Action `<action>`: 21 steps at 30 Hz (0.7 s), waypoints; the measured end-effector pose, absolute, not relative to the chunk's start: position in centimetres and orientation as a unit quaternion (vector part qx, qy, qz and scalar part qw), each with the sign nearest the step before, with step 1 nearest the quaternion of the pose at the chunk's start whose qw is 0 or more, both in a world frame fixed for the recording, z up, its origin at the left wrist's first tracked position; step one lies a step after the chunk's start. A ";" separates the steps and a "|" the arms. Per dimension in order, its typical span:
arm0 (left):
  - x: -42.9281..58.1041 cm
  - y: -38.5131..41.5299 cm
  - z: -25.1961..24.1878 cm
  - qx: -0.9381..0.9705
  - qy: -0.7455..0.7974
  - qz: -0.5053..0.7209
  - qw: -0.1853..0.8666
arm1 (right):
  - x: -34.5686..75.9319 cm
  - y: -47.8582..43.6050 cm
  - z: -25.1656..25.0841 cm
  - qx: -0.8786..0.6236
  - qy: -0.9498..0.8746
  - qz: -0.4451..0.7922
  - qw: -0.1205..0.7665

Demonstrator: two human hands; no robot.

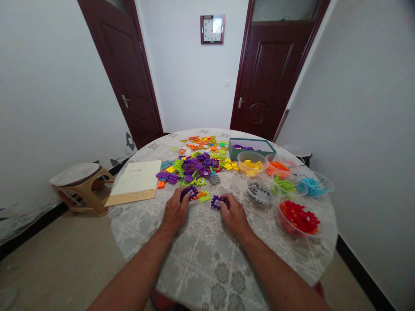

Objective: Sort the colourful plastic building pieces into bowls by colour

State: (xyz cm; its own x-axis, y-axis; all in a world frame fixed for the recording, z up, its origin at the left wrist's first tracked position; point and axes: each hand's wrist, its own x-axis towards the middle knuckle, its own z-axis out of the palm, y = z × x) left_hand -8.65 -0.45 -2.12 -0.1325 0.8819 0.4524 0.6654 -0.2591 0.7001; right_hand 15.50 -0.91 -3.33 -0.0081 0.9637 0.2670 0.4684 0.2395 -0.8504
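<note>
My left hand (175, 210) rests on the round table with its fingers curled round a purple toothed plastic piece (189, 191). My right hand (234, 214) lies a little to the right, fingers closed on another purple piece (216, 201). Between the hands sit a lime green piece (204, 198) and a bit of orange. Just beyond my hands spreads a heap of mixed plastic pieces (197, 166) in purple, green, yellow and orange.
Clear bowls on the right hold sorted pieces: red (298, 217), grey (260, 191), green (285, 185), blue (312, 185), orange (278, 166), yellow (251, 164). A teal box (250, 146) stands behind them. A paper booklet (136, 180) lies at the left. A stool (79, 185) stands beside the table.
</note>
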 end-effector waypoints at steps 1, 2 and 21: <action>-8.6 -0.6 -1.9 0.634 0.599 0.467 0.144 | 15.7 -0.8 -3.5 -0.554 -0.635 0.291 0.453; -8.6 -0.7 -1.8 0.621 0.599 0.474 0.176 | 15.8 -0.6 -3.6 -0.557 -0.620 0.301 0.464; -1.7 2.1 -0.9 0.662 0.440 0.364 0.486 | 16.6 -1.0 -2.7 -0.501 -0.482 0.487 0.529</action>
State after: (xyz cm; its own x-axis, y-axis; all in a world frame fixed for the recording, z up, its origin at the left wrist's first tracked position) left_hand -1.74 2.11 -0.93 0.3485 0.9357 0.0553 0.2283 -0.1419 0.9632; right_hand 16.63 -1.00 -2.68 0.0613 0.9979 0.0229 -0.0319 0.0248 -0.9992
